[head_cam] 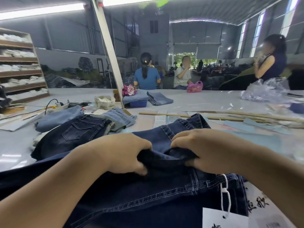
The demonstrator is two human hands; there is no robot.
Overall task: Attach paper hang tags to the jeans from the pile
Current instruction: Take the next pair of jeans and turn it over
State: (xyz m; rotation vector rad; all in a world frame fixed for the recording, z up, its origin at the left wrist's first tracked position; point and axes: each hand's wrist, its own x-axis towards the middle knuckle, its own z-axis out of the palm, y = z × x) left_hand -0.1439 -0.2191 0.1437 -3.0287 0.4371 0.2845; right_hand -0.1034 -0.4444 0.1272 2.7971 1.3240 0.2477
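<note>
A pair of dark blue jeans [164, 191] lies on the table [189, 99] right in front of the person, and a white paper tag [225, 218] hangs from it on a white string [225, 196] near the right arm. The left hand [125, 152] and the right hand [205, 150] each grab a bunch of the dark cloth with bent fingers, close to each other. To the left, more folded jeans [77, 129] sit in a pile, some dark and some light blue.
</note>
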